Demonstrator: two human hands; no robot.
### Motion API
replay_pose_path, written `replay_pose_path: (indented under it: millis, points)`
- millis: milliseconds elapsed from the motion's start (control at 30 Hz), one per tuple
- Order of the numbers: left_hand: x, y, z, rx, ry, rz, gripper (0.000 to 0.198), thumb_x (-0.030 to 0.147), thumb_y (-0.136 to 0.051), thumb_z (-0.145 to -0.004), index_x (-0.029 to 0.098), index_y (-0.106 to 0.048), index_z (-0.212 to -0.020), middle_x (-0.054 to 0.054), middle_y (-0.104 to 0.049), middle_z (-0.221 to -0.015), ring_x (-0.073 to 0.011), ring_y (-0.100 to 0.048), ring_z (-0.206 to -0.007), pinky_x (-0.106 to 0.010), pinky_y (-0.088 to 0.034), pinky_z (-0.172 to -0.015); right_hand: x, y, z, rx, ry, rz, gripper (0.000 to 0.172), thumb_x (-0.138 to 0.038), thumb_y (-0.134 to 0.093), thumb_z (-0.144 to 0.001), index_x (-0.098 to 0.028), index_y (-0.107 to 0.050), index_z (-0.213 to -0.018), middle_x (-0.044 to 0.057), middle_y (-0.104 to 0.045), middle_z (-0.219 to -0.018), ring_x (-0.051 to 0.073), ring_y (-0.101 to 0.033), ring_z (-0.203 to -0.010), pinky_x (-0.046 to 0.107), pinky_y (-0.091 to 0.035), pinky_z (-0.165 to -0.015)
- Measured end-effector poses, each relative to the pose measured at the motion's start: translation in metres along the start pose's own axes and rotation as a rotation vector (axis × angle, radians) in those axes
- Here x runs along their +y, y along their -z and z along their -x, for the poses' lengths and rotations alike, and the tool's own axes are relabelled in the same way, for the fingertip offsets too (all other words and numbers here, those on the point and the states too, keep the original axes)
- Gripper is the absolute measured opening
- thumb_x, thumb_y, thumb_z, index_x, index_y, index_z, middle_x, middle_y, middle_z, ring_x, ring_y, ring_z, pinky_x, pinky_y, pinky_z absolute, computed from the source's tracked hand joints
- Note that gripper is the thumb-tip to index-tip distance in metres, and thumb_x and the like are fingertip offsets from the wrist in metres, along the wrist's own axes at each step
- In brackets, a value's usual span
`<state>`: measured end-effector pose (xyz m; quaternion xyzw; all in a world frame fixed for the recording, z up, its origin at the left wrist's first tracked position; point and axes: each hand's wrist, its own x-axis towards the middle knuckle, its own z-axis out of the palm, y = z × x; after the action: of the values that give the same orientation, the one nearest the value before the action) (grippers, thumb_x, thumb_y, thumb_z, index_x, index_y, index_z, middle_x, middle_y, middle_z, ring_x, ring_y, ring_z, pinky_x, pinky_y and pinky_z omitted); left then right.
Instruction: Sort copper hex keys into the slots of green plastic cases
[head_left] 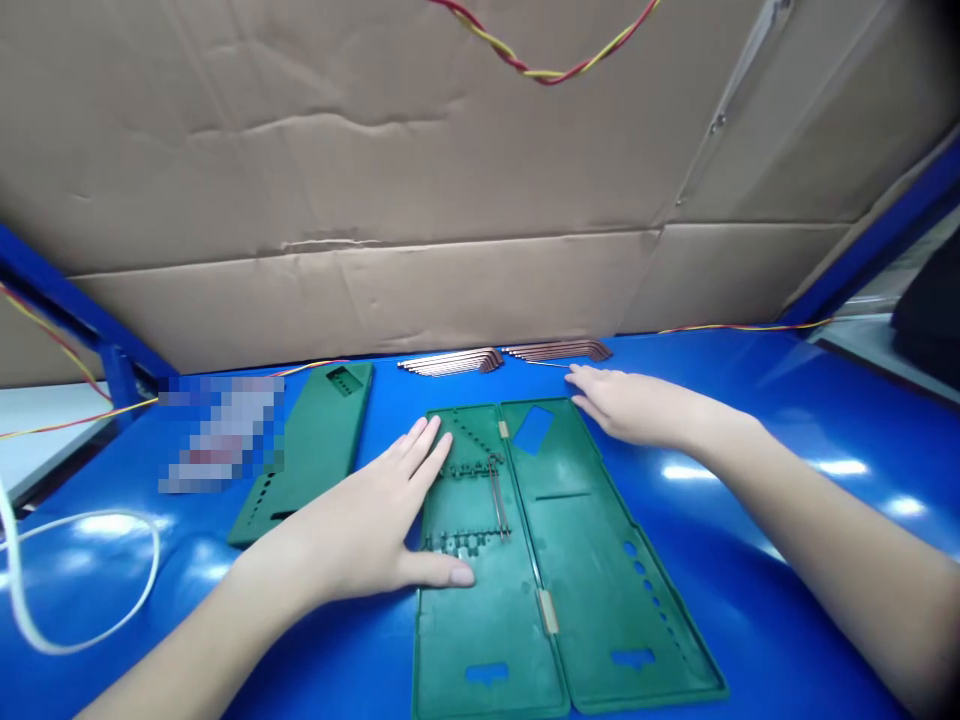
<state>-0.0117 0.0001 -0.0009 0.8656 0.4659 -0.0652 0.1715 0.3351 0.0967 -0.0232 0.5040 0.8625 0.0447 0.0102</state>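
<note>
I am looking down at a blue table (757,450), and an open green case (600,570) is lying flat in the lower centre of the frame, its two halves spread side by side. My left hand (375,525) is coming in from the lower left and is resting palm down on the left half of that case. It is open and gripping nothing: the fingers are lying stretched toward the top of the frame and the thumb is pressing flat against the plastic. Just right of its fingertips, two thin hex keys (496,500) are sitting in the slots of the left half.

My right hand (626,405) is reaching in from the right edge, and it is open as well, fingers extended and holding nothing. It is hovering at the upper right corner of the case, with the fingertips pointing toward the right bundle of hex keys (559,351) that is lying just above the case. I cannot tell whether the fingertips are touching a key. A left bundle of hex keys (454,361) is lying just beside it.

A closed green case (319,445) is lying left of centre, apart from the open one. A cardboard wall (375,200) is filling the upper half, a red and yellow wire (547,70) is hanging at the top, and a white cable (82,640) is looping at the lower left
</note>
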Motion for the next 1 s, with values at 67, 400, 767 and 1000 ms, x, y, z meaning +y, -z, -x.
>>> replay_pose_path:
  millis: [67, 400, 767, 1000]
  points:
    - [0.001, 0.0, 0.0, -0.004, -0.001, -0.003, 0.123, 0.094, -0.049, -0.079, 0.016, -0.006, -0.165, -0.012, 0.008, -0.166, -0.0397, -0.003, -0.153, -0.055, -0.023, -0.122, 0.002, 0.0, -0.001, -0.008, -0.022, -0.028, 0.042, -0.034, -0.038, -0.102, -0.013, -0.063, -0.128, 0.021, -0.067, -0.132, 0.035, -0.069, -0.114, 0.047, -0.055, -0.093]
    - [-0.001, -0.002, -0.001, 0.004, 0.014, -0.001, 0.123, 0.093, -0.051, -0.078, 0.018, -0.006, -0.165, -0.01, 0.007, -0.167, -0.0392, -0.003, -0.153, -0.052, -0.021, -0.124, 0.009, 0.003, -0.01, 0.059, -0.056, -0.13, 0.044, -0.039, -0.039, -0.103, -0.013, -0.058, -0.132, 0.021, -0.067, -0.131, 0.037, -0.067, -0.116, 0.049, -0.051, -0.096]
    - [0.001, 0.0, -0.001, -0.002, 0.013, -0.014, 0.126, 0.094, -0.049, -0.078, 0.015, -0.004, -0.165, -0.012, 0.009, -0.166, -0.0382, -0.003, -0.153, -0.05, -0.021, -0.124, -0.02, 0.017, -0.011, 0.266, 0.158, -0.22, 0.036, -0.033, -0.045, -0.102, -0.014, -0.065, -0.125, 0.018, -0.068, -0.126, 0.032, -0.063, -0.119, 0.048, -0.049, -0.104]
    - [0.003, 0.001, -0.001, -0.022, 0.022, -0.026, 0.127, 0.095, -0.047, -0.078, 0.014, -0.003, -0.164, -0.012, 0.012, -0.165, -0.0375, -0.001, -0.154, -0.051, -0.02, -0.124, -0.09, 0.025, 0.001, 0.227, 0.498, -0.393, 0.029, -0.033, -0.055, -0.1, -0.022, -0.074, -0.118, 0.011, -0.071, -0.123, 0.026, -0.066, -0.114, 0.042, -0.053, -0.101]
